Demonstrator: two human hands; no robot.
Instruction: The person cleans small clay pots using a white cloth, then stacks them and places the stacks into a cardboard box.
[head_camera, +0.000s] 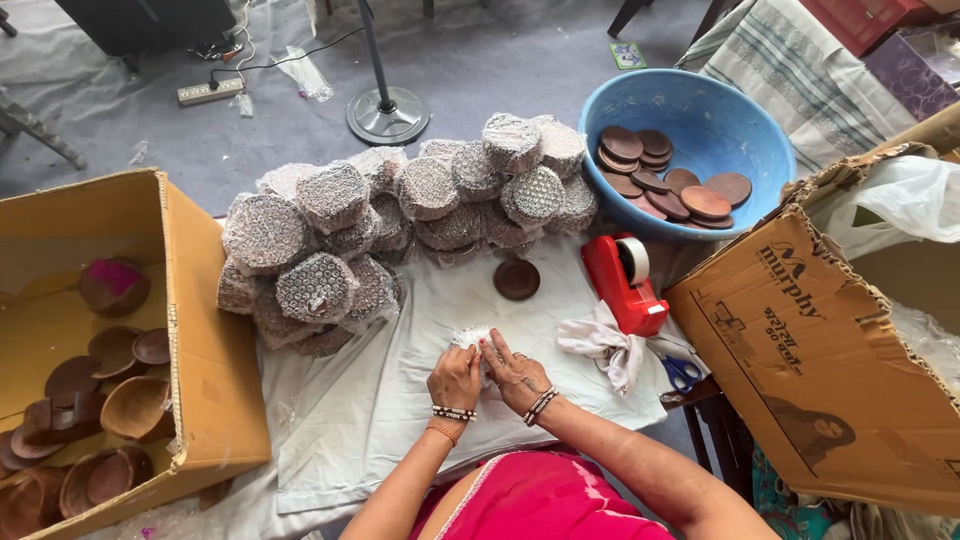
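On the white cloth (380, 400), just in front of the heap of bubble-wrapped discs (400, 220), lies a small round bundle (472, 338) in whitish bubble wrap, mostly covered by fingers. The left hand (455, 378) curls over its near side, knuckles up and wrist bangled. The right hand (515, 372) presses beside it, both clasped together on the bundle, left of the red tape dispenser (625, 282).

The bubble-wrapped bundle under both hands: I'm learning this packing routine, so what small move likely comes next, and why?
Probably reaching the right hand to the red tape dispenser. Both hands, left hand too, press the small wrapped bundle closed on the white cloth, the dispenser sits just to the right, and the finished wrapped pile lies beyond.
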